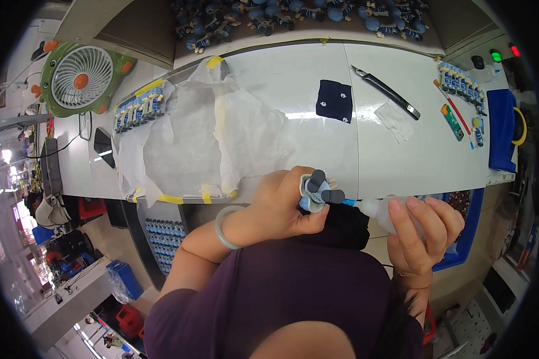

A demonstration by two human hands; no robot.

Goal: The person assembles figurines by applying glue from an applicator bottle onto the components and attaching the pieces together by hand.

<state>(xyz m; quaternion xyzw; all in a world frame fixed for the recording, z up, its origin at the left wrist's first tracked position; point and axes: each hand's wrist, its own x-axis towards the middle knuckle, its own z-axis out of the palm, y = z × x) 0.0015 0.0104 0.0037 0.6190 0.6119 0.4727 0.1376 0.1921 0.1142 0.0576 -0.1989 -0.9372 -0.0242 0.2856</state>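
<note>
My left hand is closed around a small figurine, its dark grey feet turned up and parts of light blue and cream showing. Fingers hide much of the figurine's body. In my right hand is a translucent white squeeze bottle, lying nearly level. Its thin blue nozzle tip points left and meets, or almost meets, the figurine by its feet; I cannot tell which. Both hands are just off the near edge of the white table, above my lap.
White paper is taped over the table's left part, with a row of figurines and a green fan beyond. A dark cloth, utility knife, red brush, more figurines and a blue bin lie rightward.
</note>
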